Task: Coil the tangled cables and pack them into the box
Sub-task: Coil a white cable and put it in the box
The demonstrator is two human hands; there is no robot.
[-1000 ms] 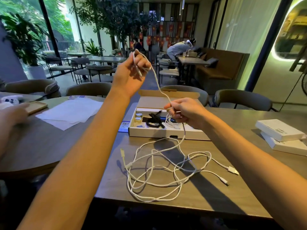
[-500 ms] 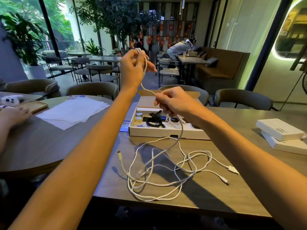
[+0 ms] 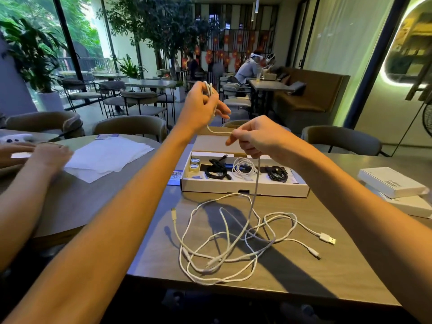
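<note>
A tangle of white cables [image 3: 233,239] lies on the wooden table in front of an open white cardboard box [image 3: 245,187]. Inside the box sit two black coiled cables, one white coiled cable [image 3: 244,168] and small tape rolls. My left hand [image 3: 201,108] is raised above the box, shut on a small coil of one white cable. My right hand [image 3: 254,139] pinches the same cable a short way below; from there the cable hangs down past the box front into the tangle.
Two flat white boxes [image 3: 392,183] are stacked at the table's right edge. White paper sheets [image 3: 105,157] lie on the round table at left, where another person's hands [image 3: 35,153] rest. Chairs stand behind the table.
My right hand rose from beside the box toward my left hand, feeding cable up. The coil in my left hand gained a loop, and the tangle on the table shifted slightly.
</note>
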